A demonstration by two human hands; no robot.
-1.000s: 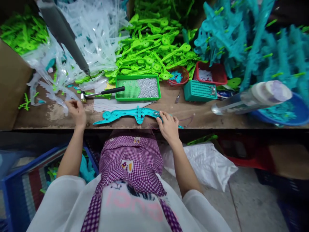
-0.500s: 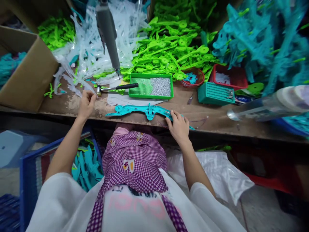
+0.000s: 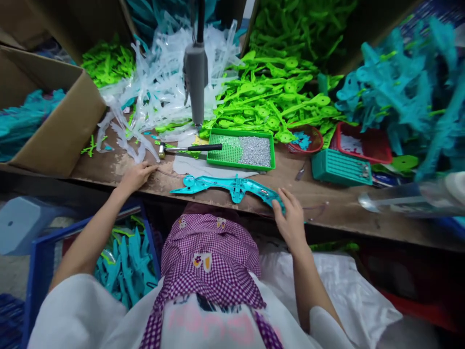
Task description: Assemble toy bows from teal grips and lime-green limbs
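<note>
A long turquoise plastic part (image 3: 238,188), shaped like a toy bow half with its hollow inner side up, lies along the front edge of the workbench. My right hand (image 3: 290,213) grips its right end, fingers over the top. Off the left end, my left hand (image 3: 140,175) is closed in a pinch on a thin wire (image 3: 165,172) that stretches toward the part. A small hammer (image 3: 203,148) with a black handle rests across a green tray (image 3: 273,151) of small metal pieces, probably screws. Above the bench hangs a grey electric screwdriver (image 3: 196,82), tip down.
Behind are heaps of green parts (image 3: 261,104), clear plastic parts (image 3: 160,72) and turquoise parts (image 3: 395,92). A cardboard box (image 3: 69,121) stands left. At right are a red basket (image 3: 316,143), a teal basket (image 3: 341,167) and a clear bottle (image 3: 417,196). A blue crate (image 3: 36,271) sits below.
The view has shifted, so the bench things appear lower and farther right. My left hand has come nearer the bench's front edge, drawing the wire out. My right hand stays on the part's right end.
</note>
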